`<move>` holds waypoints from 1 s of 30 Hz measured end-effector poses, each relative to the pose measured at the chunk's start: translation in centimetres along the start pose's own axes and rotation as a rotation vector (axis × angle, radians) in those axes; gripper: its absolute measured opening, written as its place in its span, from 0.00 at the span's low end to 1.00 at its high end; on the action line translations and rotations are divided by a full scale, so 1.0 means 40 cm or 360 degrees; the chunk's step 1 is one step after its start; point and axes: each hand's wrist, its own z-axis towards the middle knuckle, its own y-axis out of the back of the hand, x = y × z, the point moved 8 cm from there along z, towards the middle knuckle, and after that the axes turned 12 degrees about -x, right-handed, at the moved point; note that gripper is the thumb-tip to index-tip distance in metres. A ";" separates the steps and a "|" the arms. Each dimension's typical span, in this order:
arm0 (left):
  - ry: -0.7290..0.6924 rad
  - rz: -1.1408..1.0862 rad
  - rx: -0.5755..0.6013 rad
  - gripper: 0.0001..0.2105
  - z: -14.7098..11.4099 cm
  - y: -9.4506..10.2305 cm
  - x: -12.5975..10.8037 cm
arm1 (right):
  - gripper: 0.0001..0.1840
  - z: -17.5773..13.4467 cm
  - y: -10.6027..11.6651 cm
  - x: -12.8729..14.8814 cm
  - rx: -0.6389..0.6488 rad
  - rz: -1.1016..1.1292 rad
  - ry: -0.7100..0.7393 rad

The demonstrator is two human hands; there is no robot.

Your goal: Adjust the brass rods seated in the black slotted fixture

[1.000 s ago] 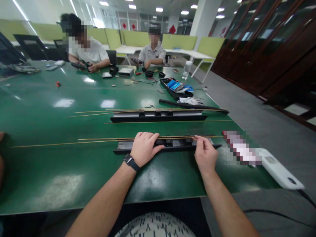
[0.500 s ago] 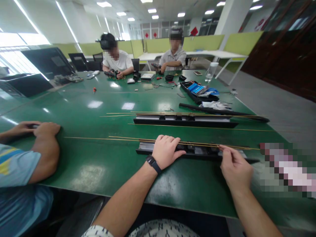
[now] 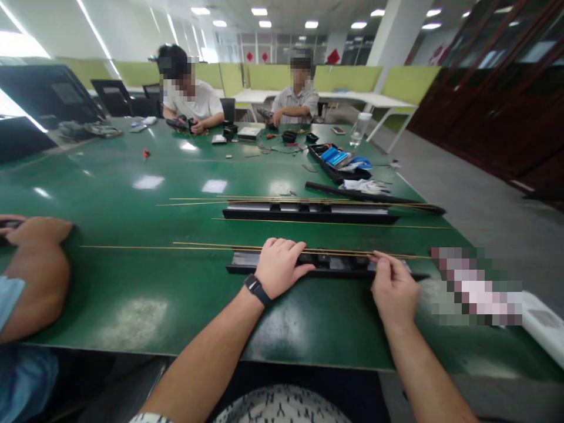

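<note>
A long black channel (image 3: 337, 262) with a silvery inner surface lies across the green table in front of me. Thin gold-coloured rods (image 3: 145, 248) run along it and stick out far past its left end. My left hand (image 3: 279, 267) lies over the channel near its left end, fingers over the far side and thumb along the near side, gripping it and covering part of the rods. Near the channel's right end my right hand (image 3: 394, 288) pinches a gold-coloured rod between thumb and fingers. The exact fingertip contact is partly hidden.
Beyond lies a second black channel (image 3: 308, 215) with more rods. Behind it are a dark tube (image 3: 374, 198), white gloves (image 3: 365, 186) and a black tray (image 3: 339, 167) holding blue items. A co-worker's arm (image 3: 37, 276) rests at left; two people sit across the table.
My view has swung slightly to the right, so everything appears further left. Both hands keep the same places on the channel and rod.
</note>
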 end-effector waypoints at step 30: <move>-0.0105 0.0065 -0.0091 0.23 -0.005 -0.001 0.001 | 0.17 -0.008 -0.011 0.000 0.0102 0.0142 0.0009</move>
